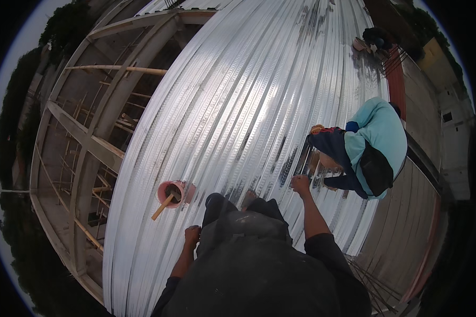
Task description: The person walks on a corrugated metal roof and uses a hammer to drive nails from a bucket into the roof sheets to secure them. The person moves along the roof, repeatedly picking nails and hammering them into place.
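I am on a broad sheet of ribbed silver metal decking (232,116). My left hand (192,234) is curled beside my left leg; anything inside it is hidden. My right hand (300,184) reaches forward to the right with its fingers closed, low over the decking, near a crouching co-worker's legs. I cannot make out anything in it. Ahead of my left hand, a pink bucket (188,193) stands on the ribs. A hammer (163,206) leans in it, its wooden handle sticking out toward me.
A co-worker in a light teal top (388,142) crouches close on my right. On the left, past the decking's edge, lies an open concrete frame (98,127) with bamboo poles. Dark items (375,42) are heaped at the far right. Thin rods (373,280) stick out at lower right.
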The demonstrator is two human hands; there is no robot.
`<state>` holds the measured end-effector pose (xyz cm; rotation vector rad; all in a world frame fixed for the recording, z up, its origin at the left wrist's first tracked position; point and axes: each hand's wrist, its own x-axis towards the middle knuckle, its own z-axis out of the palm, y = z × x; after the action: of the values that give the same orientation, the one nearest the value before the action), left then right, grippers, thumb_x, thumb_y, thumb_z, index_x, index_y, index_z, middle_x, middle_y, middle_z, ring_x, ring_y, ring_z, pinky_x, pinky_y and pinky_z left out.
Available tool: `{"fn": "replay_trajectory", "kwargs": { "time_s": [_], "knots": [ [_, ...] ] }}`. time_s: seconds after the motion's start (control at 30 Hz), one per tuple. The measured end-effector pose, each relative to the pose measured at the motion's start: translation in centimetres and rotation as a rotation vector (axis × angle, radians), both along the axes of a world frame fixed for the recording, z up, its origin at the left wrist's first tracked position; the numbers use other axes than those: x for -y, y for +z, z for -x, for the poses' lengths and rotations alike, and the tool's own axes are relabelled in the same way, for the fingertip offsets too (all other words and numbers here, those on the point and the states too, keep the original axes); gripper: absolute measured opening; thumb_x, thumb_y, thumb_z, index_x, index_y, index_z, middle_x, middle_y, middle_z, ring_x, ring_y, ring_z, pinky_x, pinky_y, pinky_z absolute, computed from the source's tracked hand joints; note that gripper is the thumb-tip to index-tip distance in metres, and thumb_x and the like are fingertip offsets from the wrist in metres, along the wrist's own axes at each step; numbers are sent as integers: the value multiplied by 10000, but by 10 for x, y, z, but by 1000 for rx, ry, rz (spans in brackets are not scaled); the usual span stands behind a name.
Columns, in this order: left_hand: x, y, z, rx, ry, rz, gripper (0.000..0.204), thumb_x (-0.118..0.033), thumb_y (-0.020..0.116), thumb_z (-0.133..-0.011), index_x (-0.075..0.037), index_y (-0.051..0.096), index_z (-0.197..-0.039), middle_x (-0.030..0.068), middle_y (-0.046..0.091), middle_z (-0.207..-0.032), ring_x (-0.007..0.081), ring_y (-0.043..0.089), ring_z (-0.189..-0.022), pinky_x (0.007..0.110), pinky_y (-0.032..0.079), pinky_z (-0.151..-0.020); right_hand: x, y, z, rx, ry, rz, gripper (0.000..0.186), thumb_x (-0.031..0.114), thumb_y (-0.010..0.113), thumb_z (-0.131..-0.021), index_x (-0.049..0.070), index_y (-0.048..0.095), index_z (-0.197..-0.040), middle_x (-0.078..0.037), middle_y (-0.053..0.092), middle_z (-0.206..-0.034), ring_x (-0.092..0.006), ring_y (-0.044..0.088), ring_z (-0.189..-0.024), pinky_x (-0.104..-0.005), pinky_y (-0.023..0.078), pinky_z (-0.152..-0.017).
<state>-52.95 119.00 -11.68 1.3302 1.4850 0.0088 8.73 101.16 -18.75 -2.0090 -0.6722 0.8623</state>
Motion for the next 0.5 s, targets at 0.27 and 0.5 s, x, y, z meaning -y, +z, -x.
{"fn": "replay_trajectory", "kwargs": {
  "time_s": [0.27,0.5],
  "knots": [
    [-136,46,-163,-3,43,-182,433,-269,714,-879,13,724,-1208,172,766,-974,207,731,-785,368,573,-731,-248,130,-53,-270,-140,-66,234,187,683,-924,-25,718,-1016,-97,702,-781,-181,690,-622,-309,540,-536],
    [-249,6,-243,-171,104,-121,334,-295,672,-856,-57,791,-1058,214,749,-1105,415,703,-1045,468,540,-966,-173,11,-165,-413,-83,278,102,142,667,-900,51,662,-854,-54,631,-716,-196,653,-592,-338,514,-501]
  ]
}}
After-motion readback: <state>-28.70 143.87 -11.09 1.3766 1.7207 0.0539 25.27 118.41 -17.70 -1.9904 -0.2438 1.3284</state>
